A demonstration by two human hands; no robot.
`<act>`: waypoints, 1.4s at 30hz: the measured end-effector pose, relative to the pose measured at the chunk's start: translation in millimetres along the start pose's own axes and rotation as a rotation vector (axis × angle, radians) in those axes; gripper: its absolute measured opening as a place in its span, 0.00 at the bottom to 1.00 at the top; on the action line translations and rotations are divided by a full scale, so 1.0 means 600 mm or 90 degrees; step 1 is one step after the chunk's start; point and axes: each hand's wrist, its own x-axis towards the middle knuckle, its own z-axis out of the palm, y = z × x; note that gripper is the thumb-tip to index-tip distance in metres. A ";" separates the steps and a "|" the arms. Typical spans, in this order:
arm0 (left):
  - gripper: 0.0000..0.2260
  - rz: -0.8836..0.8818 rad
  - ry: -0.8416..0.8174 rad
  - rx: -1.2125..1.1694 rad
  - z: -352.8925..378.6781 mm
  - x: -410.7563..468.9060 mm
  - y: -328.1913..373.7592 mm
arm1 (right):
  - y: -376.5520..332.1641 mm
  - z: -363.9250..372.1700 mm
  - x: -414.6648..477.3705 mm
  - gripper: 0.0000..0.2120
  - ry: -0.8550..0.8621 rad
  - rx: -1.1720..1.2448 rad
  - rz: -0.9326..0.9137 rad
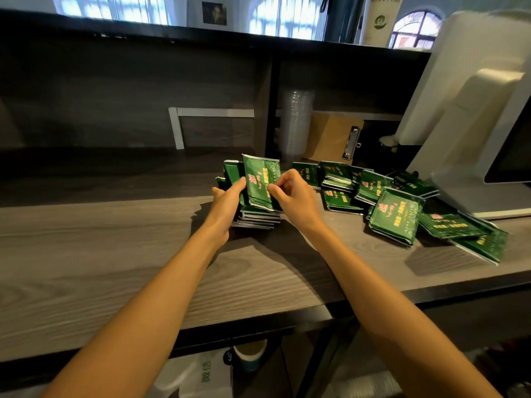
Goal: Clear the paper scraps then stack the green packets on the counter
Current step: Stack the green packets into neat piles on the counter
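Note:
A green packet [260,179] with red and yellow print is held tilted upright between both hands at the middle of the wooden counter [115,254]. My left hand [227,201] grips its left edge and also presses against other upright packets [231,172] behind it. My right hand [293,196] pinches its lower right side. Under it lies a flat stack of packets [255,219]. Several loose green packets [396,214] lie scattered to the right, some overlapping. No paper scraps show on the counter.
A white screen on a stand [471,110] rises at the right, next to the loose packets. Behind stand stacked clear cups [296,122] and a brown clipboard [333,139]. A paper cup [250,354] and a white bag [201,377] sit below the counter edge.

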 end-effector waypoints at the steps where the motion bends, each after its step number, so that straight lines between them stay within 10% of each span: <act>1: 0.36 0.013 -0.011 0.001 0.000 0.000 -0.001 | 0.000 0.000 -0.001 0.07 -0.017 -0.002 -0.012; 5: 0.39 0.018 -0.045 0.018 -0.002 -0.016 0.004 | -0.008 -0.010 -0.007 0.08 -0.058 -0.014 -0.053; 11: 0.16 -0.019 -0.054 -0.022 0.009 -0.031 0.006 | -0.013 -0.051 -0.015 0.04 -0.055 0.007 0.009; 20: 0.19 -0.043 -0.108 -0.020 0.086 -0.046 -0.001 | 0.059 -0.169 -0.047 0.22 0.161 -0.513 0.230; 27: 0.26 -0.044 -0.138 -0.028 0.144 -0.064 -0.014 | 0.100 -0.218 -0.054 0.36 0.078 -0.463 0.440; 36: 0.24 -0.033 -0.096 -0.029 0.124 -0.053 -0.011 | 0.090 -0.191 -0.053 0.28 -0.047 -0.399 0.237; 42: 0.06 -0.027 -0.052 -0.043 0.075 -0.049 0.001 | 0.059 -0.131 -0.040 0.32 -0.114 -0.317 0.193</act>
